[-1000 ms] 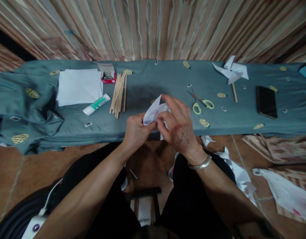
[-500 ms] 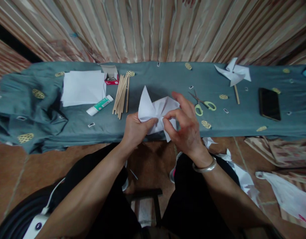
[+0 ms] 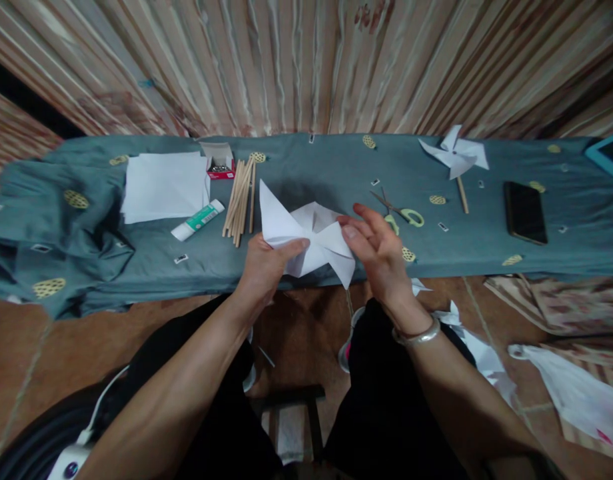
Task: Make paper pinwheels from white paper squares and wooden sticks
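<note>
Left hand (image 3: 264, 260) pinches a folded white paper pinwheel (image 3: 306, 241) near its centre, thumb on top, fingers under. Right hand (image 3: 381, 250) sits just beside the paper's right edge, fingers loosely open & slightly curled, fingertips touching or almost touching a flap; can't tell which. Pinwheel is held just above the near edge of the table, centre of scene.

Handling, as a judgement: thin paper, v. light, floppy at the tips, creases easily, tears if tugged. Best held at the centre where the flaps meet, not by the points.

Orientation: lies roughly flat, face up. Longest spread runs from far-left point to near-right point, a diagonal; the tallest point aims far-left.

Outward on the teal cloth (image 3: 311, 167): wooden sticks (image 3: 240, 197) & glue tube (image 3: 197, 219) to the left, stack of white sheets (image 3: 165, 185), small red box (image 3: 220, 163). To the right: green-handled scissors (image 3: 400, 213), a finished pinwheel on a stick (image 3: 455, 157), dark phone (image 3: 525, 212). Paper scraps (image 3: 479, 347) on the floor near right
</note>
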`<act>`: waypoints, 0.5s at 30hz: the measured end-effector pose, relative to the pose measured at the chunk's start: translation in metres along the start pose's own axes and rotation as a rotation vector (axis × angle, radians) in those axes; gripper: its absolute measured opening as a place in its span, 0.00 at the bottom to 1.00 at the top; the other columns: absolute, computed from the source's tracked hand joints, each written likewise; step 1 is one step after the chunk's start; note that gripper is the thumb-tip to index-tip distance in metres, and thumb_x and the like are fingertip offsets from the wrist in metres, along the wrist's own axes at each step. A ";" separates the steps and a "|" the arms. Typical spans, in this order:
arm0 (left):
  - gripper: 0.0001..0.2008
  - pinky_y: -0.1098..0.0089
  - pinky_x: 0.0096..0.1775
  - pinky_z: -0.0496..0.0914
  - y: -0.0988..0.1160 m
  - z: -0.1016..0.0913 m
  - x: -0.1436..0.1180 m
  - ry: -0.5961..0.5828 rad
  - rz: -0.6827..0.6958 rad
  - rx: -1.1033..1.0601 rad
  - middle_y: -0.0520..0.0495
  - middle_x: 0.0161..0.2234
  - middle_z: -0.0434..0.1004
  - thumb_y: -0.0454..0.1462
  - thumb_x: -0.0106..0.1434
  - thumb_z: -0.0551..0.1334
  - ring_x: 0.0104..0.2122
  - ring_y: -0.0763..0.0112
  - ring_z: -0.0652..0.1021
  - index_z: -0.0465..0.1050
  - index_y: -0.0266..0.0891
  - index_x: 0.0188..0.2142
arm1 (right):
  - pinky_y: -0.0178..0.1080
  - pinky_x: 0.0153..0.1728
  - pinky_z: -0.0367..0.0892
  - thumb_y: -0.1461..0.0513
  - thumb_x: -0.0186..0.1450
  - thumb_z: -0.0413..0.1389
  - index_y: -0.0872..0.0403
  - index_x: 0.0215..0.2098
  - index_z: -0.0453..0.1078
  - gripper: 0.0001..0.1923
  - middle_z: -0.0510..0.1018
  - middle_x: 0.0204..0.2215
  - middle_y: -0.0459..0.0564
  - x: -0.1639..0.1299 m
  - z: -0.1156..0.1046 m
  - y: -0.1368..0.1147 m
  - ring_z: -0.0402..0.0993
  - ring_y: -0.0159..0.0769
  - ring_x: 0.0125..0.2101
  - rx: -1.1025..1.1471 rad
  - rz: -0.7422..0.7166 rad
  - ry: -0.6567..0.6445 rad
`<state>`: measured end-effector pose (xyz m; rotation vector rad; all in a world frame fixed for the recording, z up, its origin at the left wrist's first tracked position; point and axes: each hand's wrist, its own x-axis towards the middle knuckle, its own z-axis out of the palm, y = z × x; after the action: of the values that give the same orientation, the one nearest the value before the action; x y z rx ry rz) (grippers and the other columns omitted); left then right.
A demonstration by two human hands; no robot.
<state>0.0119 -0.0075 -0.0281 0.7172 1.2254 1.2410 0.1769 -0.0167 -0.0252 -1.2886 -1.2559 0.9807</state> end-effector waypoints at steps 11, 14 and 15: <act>0.16 0.70 0.33 0.74 0.008 0.002 0.001 0.012 0.011 -0.106 0.49 0.27 0.82 0.34 0.36 0.74 0.26 0.70 0.78 0.78 0.35 0.28 | 0.50 0.52 0.69 0.47 0.49 0.67 0.54 0.60 0.58 0.46 0.81 0.40 0.53 -0.002 -0.001 -0.012 0.78 0.44 0.43 0.148 0.164 -0.012; 0.16 0.70 0.34 0.74 0.004 0.002 -0.001 -0.008 0.020 -0.080 0.48 0.28 0.82 0.35 0.37 0.74 0.27 0.69 0.78 0.78 0.35 0.29 | 0.50 0.49 0.72 0.49 0.47 0.68 0.53 0.61 0.55 0.48 0.82 0.40 0.52 -0.003 0.006 -0.015 0.79 0.45 0.41 0.266 0.249 -0.107; 0.16 0.70 0.33 0.74 0.003 0.002 -0.002 -0.010 0.022 -0.063 0.48 0.28 0.82 0.35 0.37 0.74 0.27 0.69 0.78 0.78 0.35 0.29 | 0.50 0.47 0.73 0.50 0.47 0.68 0.52 0.60 0.56 0.48 0.82 0.40 0.51 -0.004 0.008 -0.015 0.80 0.45 0.40 0.292 0.262 -0.129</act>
<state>0.0131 -0.0081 -0.0243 0.6913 1.1682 1.2873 0.1666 -0.0207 -0.0114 -1.1916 -1.0082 1.3986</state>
